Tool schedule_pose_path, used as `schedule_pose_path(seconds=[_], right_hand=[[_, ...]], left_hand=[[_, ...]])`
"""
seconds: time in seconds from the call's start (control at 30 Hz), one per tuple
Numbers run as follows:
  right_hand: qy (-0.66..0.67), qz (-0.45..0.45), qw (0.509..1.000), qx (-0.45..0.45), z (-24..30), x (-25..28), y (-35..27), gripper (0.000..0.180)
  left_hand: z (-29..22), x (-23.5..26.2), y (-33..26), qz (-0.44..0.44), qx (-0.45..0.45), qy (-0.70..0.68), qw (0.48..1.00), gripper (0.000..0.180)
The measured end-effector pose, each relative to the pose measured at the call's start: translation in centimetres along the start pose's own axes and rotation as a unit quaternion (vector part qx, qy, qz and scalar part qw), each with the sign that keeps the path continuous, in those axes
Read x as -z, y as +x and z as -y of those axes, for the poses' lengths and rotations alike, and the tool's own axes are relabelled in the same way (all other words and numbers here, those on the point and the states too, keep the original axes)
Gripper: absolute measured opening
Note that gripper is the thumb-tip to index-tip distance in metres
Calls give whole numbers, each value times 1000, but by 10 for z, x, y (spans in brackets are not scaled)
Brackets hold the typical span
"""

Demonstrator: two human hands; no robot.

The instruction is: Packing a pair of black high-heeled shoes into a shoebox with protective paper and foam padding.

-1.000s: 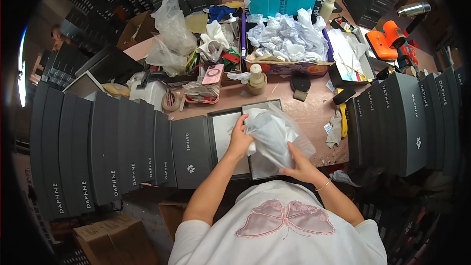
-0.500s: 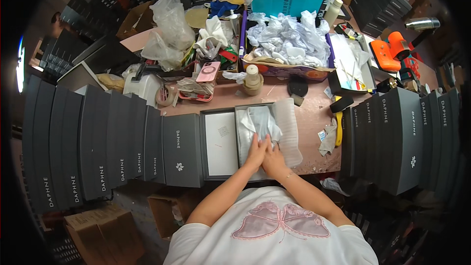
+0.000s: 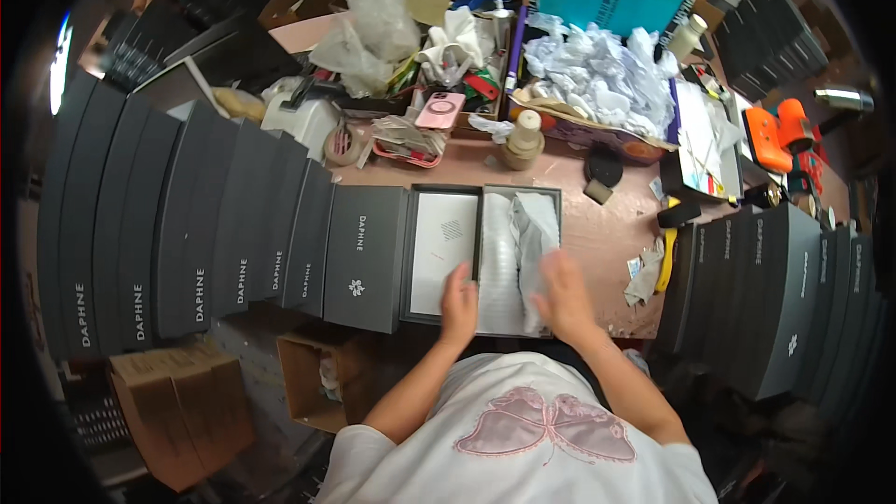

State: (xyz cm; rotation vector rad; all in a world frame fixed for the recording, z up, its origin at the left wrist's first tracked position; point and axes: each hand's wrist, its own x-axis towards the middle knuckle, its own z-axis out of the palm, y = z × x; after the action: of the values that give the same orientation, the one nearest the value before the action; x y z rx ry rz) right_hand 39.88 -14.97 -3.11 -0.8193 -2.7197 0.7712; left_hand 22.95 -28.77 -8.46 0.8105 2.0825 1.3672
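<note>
In front of me a dark grey shoebox point(image 3: 557, 210) lies without its cover. A white foam sheet point(image 3: 497, 243) covers the left part of its inside, and crumpled pale grey wrapping point(image 3: 530, 229) lies along the right part. What is beneath them is hidden. My left hand point(image 3: 458, 305) is at the box's left wall, fingers stretched out and nothing in it. Over the right edge my right hand point(image 3: 566, 297), somewhat blurred, has its thumb apart from the fingers and holds nothing. Left of the box sits a grey tray-like half point(image 3: 408, 252) with a white sheet point(image 3: 434, 257) inside.
Grey shoeboxes point(image 3: 215, 215) stand in a row at left, and more grey boxes point(image 3: 784, 289) at right. Behind are a carton of crumpled paper point(image 3: 597, 70), a beige bottle point(image 3: 524, 142) and a pink phone point(image 3: 440, 111). A yellow-handled tool point(image 3: 666, 261) lies at right.
My hands were together on the pale wrapping and have moved apart to the box's two sides. The foam sheet, which hung over the right edge, is now inside. The view has shifted.
</note>
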Motion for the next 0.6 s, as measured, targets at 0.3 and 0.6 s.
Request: schedule_pose_path(seconds=[0.3,0.6], right_hand=[[-131,89,981,115,-8,-46,-11,63],[175,19,984,-35,-12,-8,-29,65]], left_hand=[[33,9,4,219,99,292,926,33],[-84,110,-32,267,91,-147,948,28]])
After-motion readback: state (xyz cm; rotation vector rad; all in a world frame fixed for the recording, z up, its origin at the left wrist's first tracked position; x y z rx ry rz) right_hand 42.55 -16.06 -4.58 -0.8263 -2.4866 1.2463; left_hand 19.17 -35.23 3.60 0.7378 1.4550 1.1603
